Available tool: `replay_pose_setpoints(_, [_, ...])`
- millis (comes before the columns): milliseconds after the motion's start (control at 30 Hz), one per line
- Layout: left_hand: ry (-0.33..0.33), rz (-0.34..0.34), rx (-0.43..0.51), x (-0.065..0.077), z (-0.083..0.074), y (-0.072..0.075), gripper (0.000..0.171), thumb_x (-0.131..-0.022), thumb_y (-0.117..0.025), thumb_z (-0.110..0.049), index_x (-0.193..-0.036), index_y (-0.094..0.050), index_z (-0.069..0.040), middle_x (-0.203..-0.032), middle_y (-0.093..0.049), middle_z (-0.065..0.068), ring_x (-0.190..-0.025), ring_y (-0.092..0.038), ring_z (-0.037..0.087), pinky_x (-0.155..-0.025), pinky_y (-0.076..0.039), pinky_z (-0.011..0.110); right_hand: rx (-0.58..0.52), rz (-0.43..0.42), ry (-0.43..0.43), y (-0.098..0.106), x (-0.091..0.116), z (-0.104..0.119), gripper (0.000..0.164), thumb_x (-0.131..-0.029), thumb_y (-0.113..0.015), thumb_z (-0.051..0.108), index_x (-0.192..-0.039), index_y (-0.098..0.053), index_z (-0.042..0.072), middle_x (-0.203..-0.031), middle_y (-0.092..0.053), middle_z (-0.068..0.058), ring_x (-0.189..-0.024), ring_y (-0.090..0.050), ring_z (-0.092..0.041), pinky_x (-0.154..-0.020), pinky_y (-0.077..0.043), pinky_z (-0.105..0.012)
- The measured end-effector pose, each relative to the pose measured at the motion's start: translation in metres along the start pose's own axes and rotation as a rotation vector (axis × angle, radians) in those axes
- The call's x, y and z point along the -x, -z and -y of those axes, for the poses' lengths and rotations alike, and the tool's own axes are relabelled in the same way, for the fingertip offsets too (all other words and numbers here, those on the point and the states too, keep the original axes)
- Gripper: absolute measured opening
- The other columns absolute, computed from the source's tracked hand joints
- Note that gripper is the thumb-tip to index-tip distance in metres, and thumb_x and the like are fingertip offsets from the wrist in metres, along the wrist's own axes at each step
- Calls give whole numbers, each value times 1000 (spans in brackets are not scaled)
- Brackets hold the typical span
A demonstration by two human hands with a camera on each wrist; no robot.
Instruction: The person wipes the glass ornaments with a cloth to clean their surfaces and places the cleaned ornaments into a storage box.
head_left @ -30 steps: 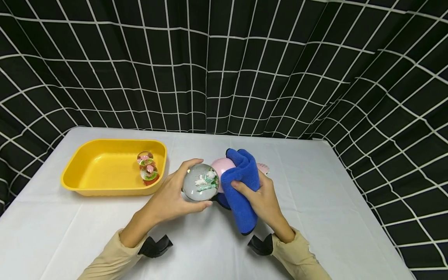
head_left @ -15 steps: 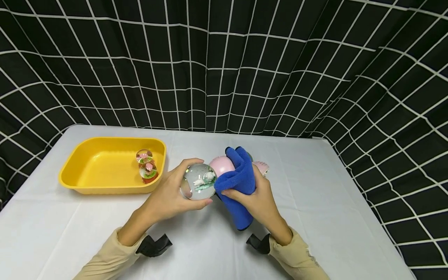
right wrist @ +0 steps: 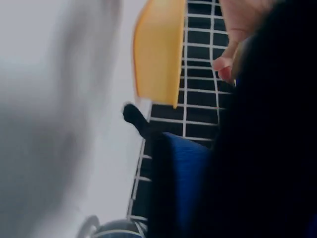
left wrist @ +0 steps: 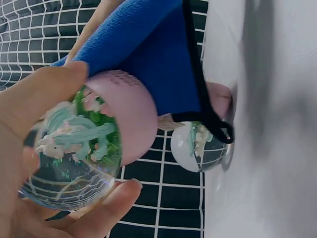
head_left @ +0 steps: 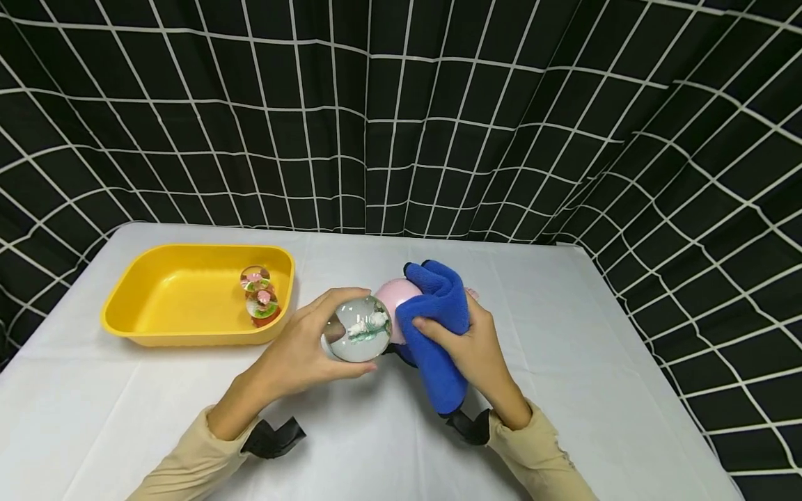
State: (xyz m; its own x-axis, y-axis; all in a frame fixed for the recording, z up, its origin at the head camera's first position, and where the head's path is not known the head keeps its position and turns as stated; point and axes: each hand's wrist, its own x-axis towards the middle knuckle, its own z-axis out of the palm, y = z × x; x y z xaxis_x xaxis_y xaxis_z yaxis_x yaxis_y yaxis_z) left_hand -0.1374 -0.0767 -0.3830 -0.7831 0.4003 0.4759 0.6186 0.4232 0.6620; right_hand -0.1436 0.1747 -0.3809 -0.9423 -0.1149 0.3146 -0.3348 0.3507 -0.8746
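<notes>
The left hand (head_left: 297,351) grips a snow globe (head_left: 358,328) by its clear ball, while the right hand (head_left: 474,348) pinches a blue cloth (head_left: 441,316) against the pink base (head_left: 392,296).

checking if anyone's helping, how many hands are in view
2: the left hand holds the pink-based clear globe, and the right hand grips the blue cloth, some fingers hidden.
</notes>
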Motion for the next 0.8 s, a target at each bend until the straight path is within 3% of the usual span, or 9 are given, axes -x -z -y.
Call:
replay_pose_setpoints(133, [-91,27,-11,0,2,-2,83,-64,-94,-27,-134,-52,-15,-133,-59,2,-110,-63,20,-85,-59,37,77,42,-19,-2,3,3,69,-80,-84,25,-141,-52,25,-128,-67,-2,-104,-68,-16,-84,-58,-33])
replay_pose_setpoints(300, [-152,28,-70,-1,3,-6,84,-62,-95,-26,-134,-51,-15,-132,-57,4,-113,-63,22,-94,-57,40,116,10,1,-4,3,4,65,-83,-81,28,-141,-52,25,-128,-67,-2,-99,-71,-17,-79,-59,-32])
replay_pose_setpoints(467, [-199,41,-208,0,1,-11,84,-63,-94,-31,-135,-52,-22,-135,-56,7,-114,-63,26,-93,-57,44,128,7,2,-2,0,3,57,-87,-76,31,-139,-53,32,-132,-65,4,-104,-70,-15,-83,-58,-35])
replay_pose_setpoints(600, [-269,60,-307,2,0,-15,81,-65,-93,-33,-136,-55,-24,-136,-57,8,-109,-63,25,-87,-59,40,136,20,-60,3,-3,0,51,-87,-76,36,-134,-58,30,-128,-66,4,-107,-68,-17,-87,-56,-39])
replay_pose_setpoints(800, [-369,71,-380,4,-2,-17,79,-66,-92,-34,-136,-56,-27,-135,-58,5,-98,-62,20,-71,-60,31,159,52,-143,10,-6,-1,48,-86,-76,38,-130,-62,23,-121,-67,-5,-103,-66,-22,-84,-56,-38])
